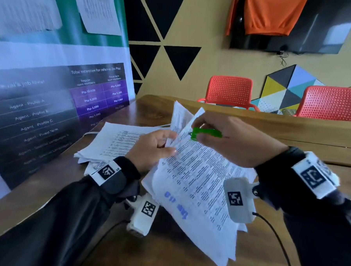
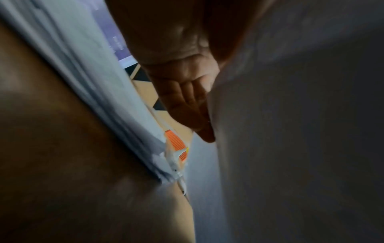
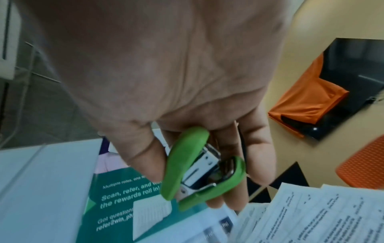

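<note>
A sheaf of printed papers (image 1: 198,178) is lifted off the wooden table (image 1: 184,255), tilted up toward me. My left hand (image 1: 155,148) pinches its upper left edge between thumb and fingers; in the left wrist view the fingers (image 2: 187,102) lie against the back of the paper (image 2: 290,131). My right hand (image 1: 227,139) grips a small green stapler (image 1: 206,133) at the sheaf's top corner. The right wrist view shows the stapler (image 3: 199,167) held between thumb and fingers, jaws slightly apart, just above the paper edges (image 3: 311,213).
A second loose pile of papers (image 1: 117,142) lies on the table behind my left hand. A standing banner (image 1: 50,97) walls off the left side. Two orange chairs (image 1: 229,91) stand beyond the table's far edge. A cable (image 1: 275,235) trails from my right wrist.
</note>
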{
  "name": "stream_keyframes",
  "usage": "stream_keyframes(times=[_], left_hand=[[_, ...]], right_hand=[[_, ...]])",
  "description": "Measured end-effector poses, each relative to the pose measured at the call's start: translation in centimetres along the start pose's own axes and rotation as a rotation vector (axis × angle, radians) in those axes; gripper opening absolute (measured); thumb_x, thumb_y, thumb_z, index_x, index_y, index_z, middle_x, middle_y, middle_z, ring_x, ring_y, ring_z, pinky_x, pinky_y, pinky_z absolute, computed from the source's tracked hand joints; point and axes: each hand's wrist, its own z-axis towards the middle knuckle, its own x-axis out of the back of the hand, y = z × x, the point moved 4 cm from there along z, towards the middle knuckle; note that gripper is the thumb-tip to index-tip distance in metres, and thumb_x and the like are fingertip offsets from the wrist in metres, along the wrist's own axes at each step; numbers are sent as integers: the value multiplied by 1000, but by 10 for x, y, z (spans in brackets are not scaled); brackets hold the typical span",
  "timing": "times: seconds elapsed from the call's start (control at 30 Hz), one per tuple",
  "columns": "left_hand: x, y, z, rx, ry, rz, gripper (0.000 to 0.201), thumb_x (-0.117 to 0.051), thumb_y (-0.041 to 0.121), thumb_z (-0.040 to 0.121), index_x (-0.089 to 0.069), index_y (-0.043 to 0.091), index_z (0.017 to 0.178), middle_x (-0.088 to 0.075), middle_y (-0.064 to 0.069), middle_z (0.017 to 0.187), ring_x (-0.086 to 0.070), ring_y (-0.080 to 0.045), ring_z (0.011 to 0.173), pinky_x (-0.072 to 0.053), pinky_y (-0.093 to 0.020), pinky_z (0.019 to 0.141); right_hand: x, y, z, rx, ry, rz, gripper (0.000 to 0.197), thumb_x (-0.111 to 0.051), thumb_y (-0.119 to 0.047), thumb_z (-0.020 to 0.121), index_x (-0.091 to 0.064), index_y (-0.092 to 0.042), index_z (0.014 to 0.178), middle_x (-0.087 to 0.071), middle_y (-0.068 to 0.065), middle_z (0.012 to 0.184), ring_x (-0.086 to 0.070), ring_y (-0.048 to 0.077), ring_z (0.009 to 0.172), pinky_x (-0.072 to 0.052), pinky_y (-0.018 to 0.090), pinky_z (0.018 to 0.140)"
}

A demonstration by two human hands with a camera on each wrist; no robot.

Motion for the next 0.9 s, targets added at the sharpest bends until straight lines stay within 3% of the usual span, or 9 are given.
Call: stream_keyframes(times=[0.1, 0.13, 0.2, 0.23, 0.37, 0.43, 0.57, 0.77, 0.9], left_hand=[[1, -29, 5, 265, -65, -110, 75, -91, 33, 62, -61, 15, 129, -74, -13, 115, -74, -26, 97, -56, -37, 89], [-1, -33, 2, 329, -85, -142, 61, -88, 33, 69, -66, 10, 121, -76, -12, 110, -74, -26, 92, -58, -31, 82], [-7, -40, -7, 400, -112, -211, 11, -72, 17, 89, -75, 8, 94, -77, -9, 84, -71, -25, 74, -55, -23, 61], [-8, -46, -9, 418, -78, -227, 11, -69, 13, 91, -75, 7, 84, -75, -9, 76, -68, -26, 68, -52, -23, 57], [-16, -54, -16, 408, -3, -428, 9, -71, 8, 88, -75, 2, 83, -73, -20, 79, -68, -27, 60, -55, -29, 57], [-18, -54, -16, 408, 29, -468, 7, -71, 8, 87, -74, 1, 87, -74, -20, 80, -69, -26, 58, -55, -28, 54], [-18, -52, -19, 371, 56, -476, 13, -69, 5, 90, -73, 3, 78, -73, -14, 69, -67, -21, 50, -52, -23, 48], [-16, -49, -22, 339, 97, -477, 10, -69, 8, 91, -75, 0, 92, -75, -12, 72, -68, -17, 52, -52, -21, 49], [-16, -49, -24, 356, 94, -532, 19, -71, 8, 89, -74, -5, 103, -74, -24, 90, -70, -25, 63, -58, -29, 59]], right_hand=[[-21, 15, 9, -63, -65, 26, 14, -49, -39, 101, -55, -28, 107, -62, -2, 88, -53, 14, 67, -44, 35, 64], [-29, 19, 11, -86, -88, 20, 16, -50, -41, 100, -54, -28, 108, -61, -4, 89, -51, 12, 67, -42, 33, 65], [-44, 25, 13, -114, -128, -65, 24, -59, -41, 96, -51, -26, 114, -58, -7, 97, -51, 9, 73, -40, 29, 68], [-51, 28, 15, -113, -135, -109, 28, -63, -38, 93, -52, -25, 115, -58, -6, 100, -52, 11, 78, -38, 27, 69], [-71, 33, 19, -102, -126, -151, 26, -69, -32, 87, -62, -25, 110, -62, -6, 101, -53, 13, 88, -37, 21, 63], [-77, 33, 21, -84, -120, -160, 24, -70, -32, 85, -65, -25, 107, -64, -6, 101, -55, 14, 90, -38, 24, 69], [-79, 31, 20, -52, -100, -165, 20, -70, -34, 83, -68, -28, 102, -65, -7, 98, -57, 13, 90, -46, 28, 75], [-84, 28, 21, -13, -53, -120, 20, -71, -36, 83, -70, -30, 101, -67, -9, 93, -60, 12, 87, -51, 32, 78], [-85, 32, 21, -21, -48, -40, 21, -75, -36, 82, -72, -31, 103, -67, -10, 95, -61, 10, 87, -52, 32, 81]])
